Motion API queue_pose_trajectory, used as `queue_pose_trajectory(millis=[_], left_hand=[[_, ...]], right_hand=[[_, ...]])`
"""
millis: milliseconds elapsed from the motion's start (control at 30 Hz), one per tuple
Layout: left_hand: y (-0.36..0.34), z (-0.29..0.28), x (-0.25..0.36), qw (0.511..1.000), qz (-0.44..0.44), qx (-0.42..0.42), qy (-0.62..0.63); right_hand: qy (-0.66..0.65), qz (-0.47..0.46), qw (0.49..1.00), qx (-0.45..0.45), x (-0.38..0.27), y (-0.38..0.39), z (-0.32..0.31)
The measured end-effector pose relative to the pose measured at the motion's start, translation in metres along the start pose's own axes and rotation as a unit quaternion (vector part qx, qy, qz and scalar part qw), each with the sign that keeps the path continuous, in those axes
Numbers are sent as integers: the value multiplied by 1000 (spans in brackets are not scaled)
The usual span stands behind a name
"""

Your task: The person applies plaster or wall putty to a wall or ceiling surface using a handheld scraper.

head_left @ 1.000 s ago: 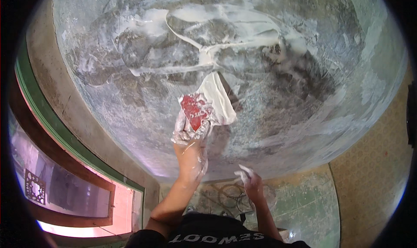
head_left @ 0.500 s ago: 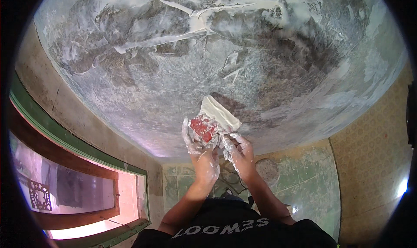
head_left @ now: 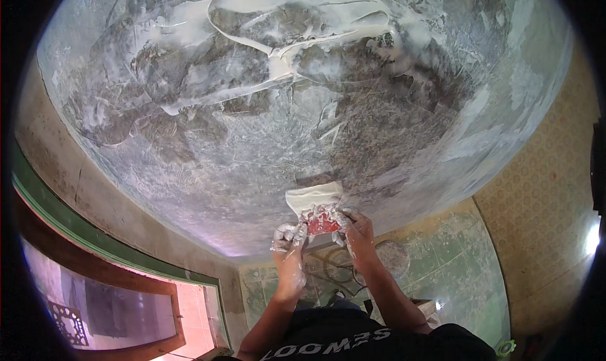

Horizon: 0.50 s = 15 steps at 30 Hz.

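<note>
My left hand (head_left: 288,241) and my right hand (head_left: 355,234), both smeared with white paste, grip the red putty scraper (head_left: 322,222) from either side, low in front of the wall. Its wide blade, pointing away from me, carries a thick layer of white paste (head_left: 314,193). Above, the mottled grey wall (head_left: 208,152) has wet white ridges and smears (head_left: 278,64) across its upper middle, with fainter scrape marks below them.
A green-framed opening (head_left: 107,241) with a wooden-framed pane stands at left. Below lie green tiles (head_left: 442,253), coiled cord or hose (head_left: 331,266), a round paste-stained object (head_left: 391,257) and a box (head_left: 424,310). A yellowish patterned surface (head_left: 536,190) runs along the right.
The scraper came down from the smears and turned, its blade now pointing straight away from me. My right hand rose from hanging free to take hold of it beside my left.
</note>
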State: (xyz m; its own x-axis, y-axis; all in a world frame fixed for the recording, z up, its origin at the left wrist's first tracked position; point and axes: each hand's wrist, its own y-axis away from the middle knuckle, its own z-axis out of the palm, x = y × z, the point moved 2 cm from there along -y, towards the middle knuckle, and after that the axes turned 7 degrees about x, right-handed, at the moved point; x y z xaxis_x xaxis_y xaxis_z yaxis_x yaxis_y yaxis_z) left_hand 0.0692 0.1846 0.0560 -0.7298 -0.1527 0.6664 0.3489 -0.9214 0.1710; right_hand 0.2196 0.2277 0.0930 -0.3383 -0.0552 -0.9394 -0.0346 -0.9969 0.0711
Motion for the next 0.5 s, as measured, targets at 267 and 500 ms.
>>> queue_pose_trajectory(millis=[267,500], left_hand=[[-8,-2,9,998,-24,-48,-17],[-27,-21,9,986,31,-117,-113]], right_hand=[[151,-135,979,24,27,1,19],[198,-160,967,6,40,3,24]])
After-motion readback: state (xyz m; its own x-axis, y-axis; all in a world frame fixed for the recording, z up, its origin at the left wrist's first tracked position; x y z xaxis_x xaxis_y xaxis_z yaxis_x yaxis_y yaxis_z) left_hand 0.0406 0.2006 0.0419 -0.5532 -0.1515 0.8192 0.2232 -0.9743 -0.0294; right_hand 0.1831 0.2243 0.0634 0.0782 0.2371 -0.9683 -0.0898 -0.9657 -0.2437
